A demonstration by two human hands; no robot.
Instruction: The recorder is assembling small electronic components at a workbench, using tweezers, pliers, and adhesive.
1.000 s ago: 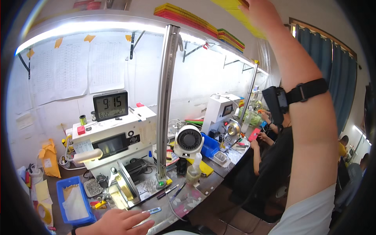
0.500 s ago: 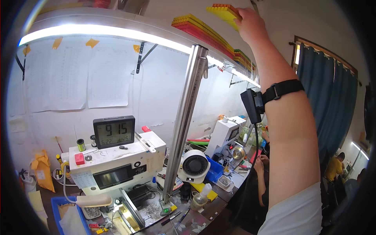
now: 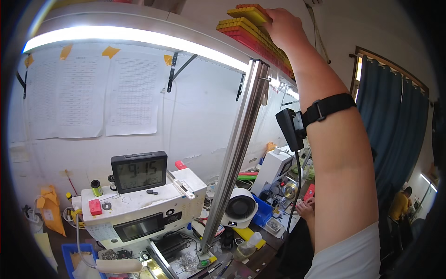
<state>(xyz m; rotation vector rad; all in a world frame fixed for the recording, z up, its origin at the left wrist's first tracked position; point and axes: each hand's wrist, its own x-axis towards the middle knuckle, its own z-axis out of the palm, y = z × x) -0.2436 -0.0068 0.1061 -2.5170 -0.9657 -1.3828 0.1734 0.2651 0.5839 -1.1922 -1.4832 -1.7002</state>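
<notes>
My right hand [image 3: 284,29] is raised to the shelf at the top of the view. Its fingers are closed on the right end of a yellow and orange ridged block [image 3: 247,14], flat with a row of teeth along its edge. Directly below that block is a stack of similar yellow and red ridged blocks [image 3: 251,39] on the shelf; whether the two touch, I cannot tell. A black strap with a small black box [image 3: 291,129] and a cable is round my right forearm. My left hand is out of view.
A metal post [image 3: 237,153] rises to the shelf beside a bright tube light [image 3: 134,43]. Below are a white machine [image 3: 139,209] with a digital clock [image 3: 139,171] on top, a white fan [image 3: 239,208], a blue bin [image 3: 69,262] and a co-worker's hands [image 3: 306,209].
My right hand has brought the yellow and orange block left, over the stack of ridged blocks. The view has shifted, so the bench sits slightly lower and further right.
</notes>
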